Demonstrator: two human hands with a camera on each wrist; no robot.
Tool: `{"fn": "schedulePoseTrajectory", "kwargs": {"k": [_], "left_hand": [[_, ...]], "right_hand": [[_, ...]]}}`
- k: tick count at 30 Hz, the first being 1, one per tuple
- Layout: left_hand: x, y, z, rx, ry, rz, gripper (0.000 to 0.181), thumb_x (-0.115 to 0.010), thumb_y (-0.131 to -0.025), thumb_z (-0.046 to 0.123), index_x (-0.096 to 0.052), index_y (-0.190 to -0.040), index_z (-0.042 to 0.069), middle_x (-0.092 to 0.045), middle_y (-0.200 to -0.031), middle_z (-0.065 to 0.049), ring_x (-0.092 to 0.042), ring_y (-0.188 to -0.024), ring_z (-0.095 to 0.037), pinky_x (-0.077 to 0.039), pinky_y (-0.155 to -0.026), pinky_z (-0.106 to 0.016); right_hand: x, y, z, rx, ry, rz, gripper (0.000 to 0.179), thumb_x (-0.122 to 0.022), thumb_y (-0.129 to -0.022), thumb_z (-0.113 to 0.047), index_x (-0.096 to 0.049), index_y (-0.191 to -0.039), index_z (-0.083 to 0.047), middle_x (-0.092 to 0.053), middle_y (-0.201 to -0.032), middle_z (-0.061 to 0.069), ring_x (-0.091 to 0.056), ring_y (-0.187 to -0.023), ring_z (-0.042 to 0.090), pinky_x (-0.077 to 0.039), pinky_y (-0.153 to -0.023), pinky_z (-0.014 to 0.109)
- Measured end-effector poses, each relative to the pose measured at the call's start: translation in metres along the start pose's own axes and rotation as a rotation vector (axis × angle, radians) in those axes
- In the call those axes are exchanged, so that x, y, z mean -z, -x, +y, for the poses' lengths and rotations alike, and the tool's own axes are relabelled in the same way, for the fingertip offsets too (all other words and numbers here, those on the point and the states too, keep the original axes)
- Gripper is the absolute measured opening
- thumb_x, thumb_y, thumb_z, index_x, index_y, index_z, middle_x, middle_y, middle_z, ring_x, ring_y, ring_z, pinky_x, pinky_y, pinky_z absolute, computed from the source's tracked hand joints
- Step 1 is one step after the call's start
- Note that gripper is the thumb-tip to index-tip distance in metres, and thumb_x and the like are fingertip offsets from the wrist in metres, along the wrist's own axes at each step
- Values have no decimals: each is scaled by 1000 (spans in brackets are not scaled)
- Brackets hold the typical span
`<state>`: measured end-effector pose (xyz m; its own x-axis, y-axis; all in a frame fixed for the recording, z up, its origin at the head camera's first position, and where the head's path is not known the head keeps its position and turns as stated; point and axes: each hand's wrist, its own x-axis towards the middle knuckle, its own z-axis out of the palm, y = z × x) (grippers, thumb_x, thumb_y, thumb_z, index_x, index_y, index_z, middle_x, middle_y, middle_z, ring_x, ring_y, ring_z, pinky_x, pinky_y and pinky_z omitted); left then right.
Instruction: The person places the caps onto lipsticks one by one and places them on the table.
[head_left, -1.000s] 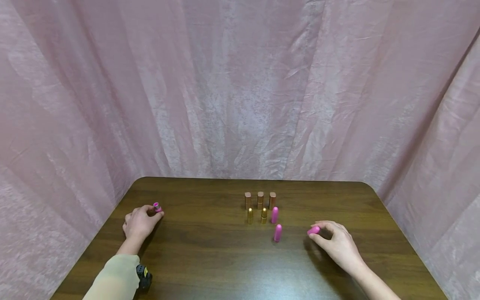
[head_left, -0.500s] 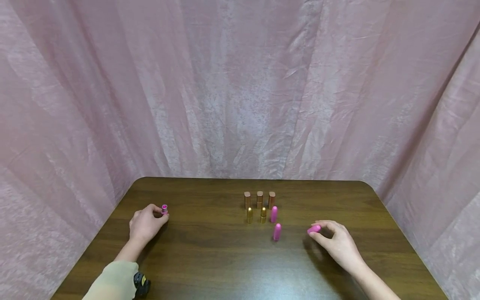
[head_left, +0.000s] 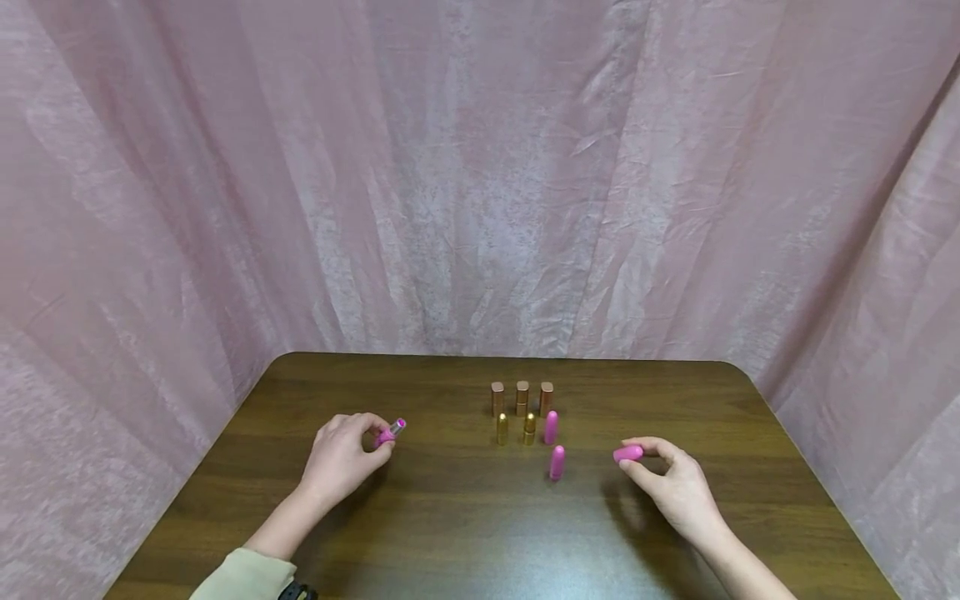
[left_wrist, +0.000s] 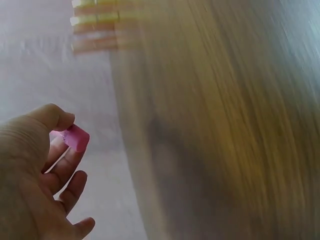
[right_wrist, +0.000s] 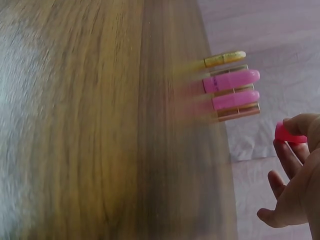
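My left hand (head_left: 343,457) pinches an uncapped pink lipstick base (head_left: 387,435) between thumb and fingers, its silver collar tilted up to the right. In the left wrist view the pink base (left_wrist: 77,138) shows under the thumb. On the right side, my right hand (head_left: 677,485) pinches a pink lipstick cap (head_left: 627,453) by thumb and fingertips, held tilted above the table. Part of that cap (right_wrist: 286,133) is hidden by the thumb in the right wrist view. Nearest to the right hand stands a capped pink lipstick (head_left: 557,463), upright; another pink lipstick (head_left: 551,427) stands behind it.
Two gold lipsticks, a left one (head_left: 502,429) and a right one (head_left: 529,429), stand upright beside the rear pink one. Behind them is a row of three rose-gold lipsticks (head_left: 522,399). The brown wooden table (head_left: 450,533) ends at a pink curtain (head_left: 480,183).
My left hand has moved right, toward the middle of the table, carrying the lipstick base, which now tips rightward. The right hand with the cap has hardly moved.
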<state>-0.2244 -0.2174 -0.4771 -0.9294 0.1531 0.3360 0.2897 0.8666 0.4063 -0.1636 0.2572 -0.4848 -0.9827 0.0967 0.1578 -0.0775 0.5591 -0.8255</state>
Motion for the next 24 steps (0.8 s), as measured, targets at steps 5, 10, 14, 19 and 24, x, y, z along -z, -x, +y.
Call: {"fn": "schedulePoseTrajectory", "kwargs": {"k": [5,10,14,19,24], "left_hand": [[-6,0,28,-92,13,-30,16,-83,-83,27,-70,-90,30,-60,-83,17,-58,-99,-20,-40,-99,-52],[-12,-3,57,-192,17,-30,17,-84,-82,28,-69,-89,30,-62,-87,18,-59,-97,-16,-39,-105,-51],[-18,-5,80,-278,9,-30,17,-83,-82,26,-67,-88,28,-63,-87,17,-62,-99,-15,-36,-111,-55],[-25,-5,107,-357,-20,-30,18,-83,-82,28,-66,-86,28,-59,-80,17,-59,-92,-12,-35,-111,-55],[-32,-5,127,-415,-56,-39,16,-83,-82,31,-68,-88,27,-58,-80,16,-58,-90,-13,-38,-109,-53]], "right_hand": [[-4,1,-5,11,-24,-4,32,-78,-92,-35,-72,-119,-20,-72,-111,-5,-57,-114,6,-41,-91,25],[-7,2,-11,44,-26,-7,29,-78,-91,-39,-74,-115,-23,-71,-111,-6,-55,-116,12,-39,-93,31],[-9,2,-16,110,-49,-1,23,-81,-89,-38,-77,-108,-26,-69,-114,-7,-46,-122,17,-31,-100,44],[-16,5,-23,144,-144,-4,20,-82,-88,-34,-78,-104,-24,-69,-116,-4,-47,-121,17,-27,-104,48],[-26,9,-30,33,-326,-26,28,-82,-88,-32,-76,-109,-13,-71,-118,4,-58,-118,15,-38,-104,34]]}}
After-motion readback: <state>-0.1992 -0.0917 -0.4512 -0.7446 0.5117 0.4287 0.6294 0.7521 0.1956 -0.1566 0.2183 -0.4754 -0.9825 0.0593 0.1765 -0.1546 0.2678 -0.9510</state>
